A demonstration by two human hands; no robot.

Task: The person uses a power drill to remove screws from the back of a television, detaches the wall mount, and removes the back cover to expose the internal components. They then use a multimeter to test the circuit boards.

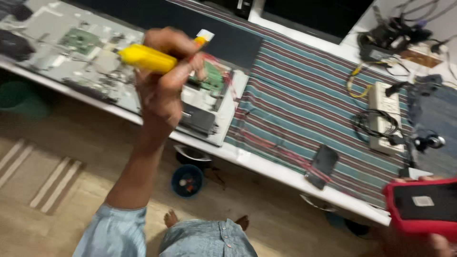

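A: What is carried by the bench [266, 166]?

B: Most of it is covered by a striped cloth [304, 104], probably laid as padding under delicate parts. On the far left, an opened flat screen [95, 62] is laid face down, so its green circuit boards [212, 78] are exposed for access. A white power strip [381, 119] with black cables is set at the right, near a tangle of wires, likely kept within reach of whatever needs power. A dark phone [322, 164] is placed close to the front edge.

A: And below the bench?

B: A small blue bowl [187, 180] of bits is seen on the floor beside bare feet, perhaps so loose pieces are kept together.

A: How are the hands occupied?

B: The left hand [164, 81] is raised above the screen's right end and closed firmly around a yellow handle [147, 58], a screwdriver by the look of it; the tip is hidden by the fingers and blur. The right hand [438, 240] is barely shown at the lower right corner, where a red-framed device [421, 207] with a black face is held up; fingers are seen at its edges, though how tightly they are wrapped cannot be told.
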